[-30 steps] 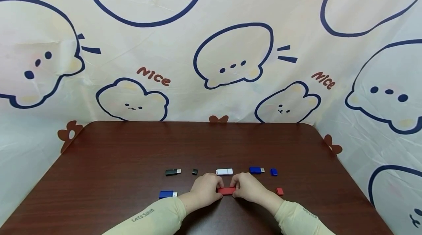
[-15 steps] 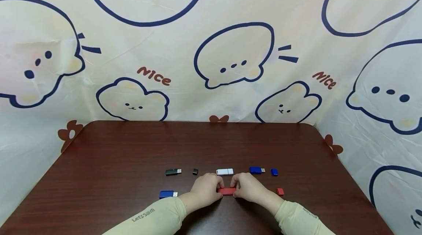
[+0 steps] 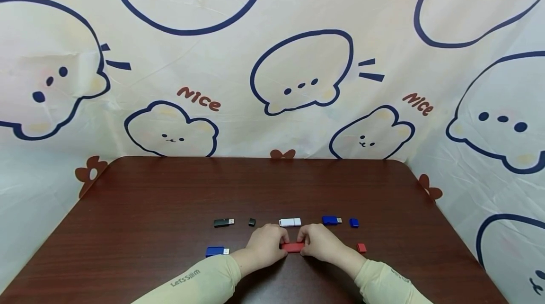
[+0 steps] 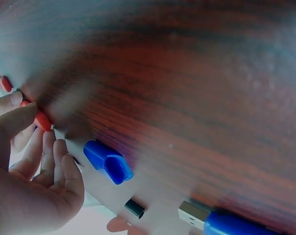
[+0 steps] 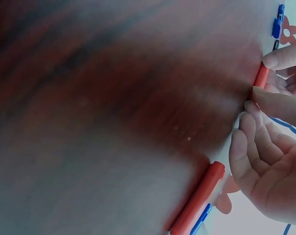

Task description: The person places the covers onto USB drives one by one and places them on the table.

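In the head view, both hands meet at a red USB stick (image 3: 293, 247) on the table. My left hand (image 3: 266, 245) pinches its left end between thumb and fingers. The right end is pinched by my right hand (image 3: 321, 243). Fingers cover both ends, so no connector shows. In the right wrist view the same red USB stick (image 5: 260, 76) lies between the fingertips of the two hands. A loose red cap (image 3: 361, 248) sits to the right of the right hand. The left wrist view shows a hollow blue cap (image 4: 109, 161) near the left hand.
Behind the hands lie a black USB stick (image 3: 223, 222), its black cap (image 3: 252, 222), a white USB stick (image 3: 290, 222), a blue USB stick (image 3: 331, 220) and a blue cap (image 3: 354, 222). Another blue USB stick (image 3: 216, 251) lies left on the brown table (image 3: 255, 185). A printed curtain (image 3: 230, 67) hangs behind.
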{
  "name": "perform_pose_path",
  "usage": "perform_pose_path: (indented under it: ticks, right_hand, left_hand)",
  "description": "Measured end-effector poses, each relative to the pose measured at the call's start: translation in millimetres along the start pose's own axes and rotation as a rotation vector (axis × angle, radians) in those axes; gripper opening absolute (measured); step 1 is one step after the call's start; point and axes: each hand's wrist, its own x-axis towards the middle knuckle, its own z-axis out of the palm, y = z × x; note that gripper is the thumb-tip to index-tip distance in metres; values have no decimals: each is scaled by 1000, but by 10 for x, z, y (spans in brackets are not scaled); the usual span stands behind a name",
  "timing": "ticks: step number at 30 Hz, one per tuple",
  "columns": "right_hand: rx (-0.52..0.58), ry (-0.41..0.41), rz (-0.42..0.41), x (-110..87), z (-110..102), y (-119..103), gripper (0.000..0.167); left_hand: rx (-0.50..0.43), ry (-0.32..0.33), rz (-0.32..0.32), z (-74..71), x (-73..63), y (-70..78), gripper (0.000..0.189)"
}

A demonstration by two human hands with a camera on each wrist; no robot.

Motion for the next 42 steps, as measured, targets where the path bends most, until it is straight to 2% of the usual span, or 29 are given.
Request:
perform_pose_path:
  ticks: [4,9,15,21,25,31,36,42]
  right_hand:
    - [-9,36,9,-14,-39,3,5]
    - [-32,109,37,-40,-190,9,6]
    - [-76,218,98,-63,-422,65,5]
    - [-167,268,210,-101,-635,210,10]
    - [-264,256,262,-144,-722,354,18]
    - [-357,229,317,-190,-759,599,21]
    - [-338,217,358,-221,-761,731,23]
    - [-328,232,368,-209,-762,822,16]
  left_hand:
    - [0,5,-15,-40,25,9,14]
    - [-15,31,-35,-132,131,98,13]
    - [1,40,-31,-155,358,280,11]
    - [104,-7,-40,-122,617,456,14]
    - [214,-27,-26,-50,730,534,18]
    - [342,-38,8,145,869,638,24]
    - [368,-57,-1,263,982,736,27]
    - [396,-62,-18,347,1082,788,22]
